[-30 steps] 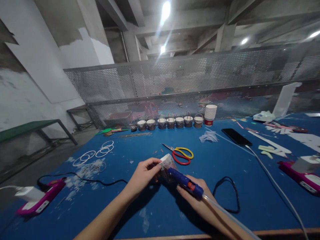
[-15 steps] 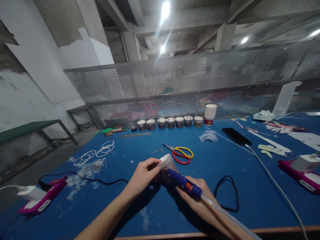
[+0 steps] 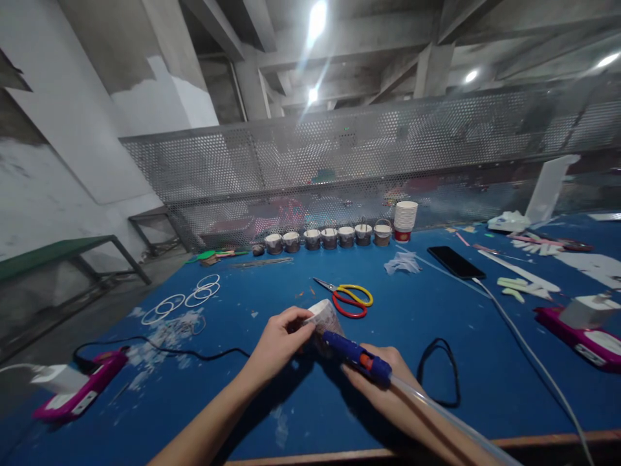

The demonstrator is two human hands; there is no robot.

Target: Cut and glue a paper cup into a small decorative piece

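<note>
Thin white rings (image 3: 208,275) lie flat on the blue tabletop (image 3: 407,310), overlapping in pairs, with whitish, flaky residue beside them. The rim side of a small paper cup (image 3: 330,317) is pinched between the thumb and fingers of the left hand (image 3: 276,340); its long axis is tilted, with the white mouth towards the far left, and its wall is covered in a mottled grey-brown wrap. The scissors (image 3: 336,289), with red and yellow loop handles, are left just beyond the cup. The dark blue, smooth plastic glue gun (image 3: 347,349) is grasped in the right hand (image 3: 373,391), its front end aimed up and leftwards at the cup's near side; whether the wall is touched cannot be told. From its rear, a clear, rod-like glue stick (image 3: 427,400) is trailed rightwards.
</note>
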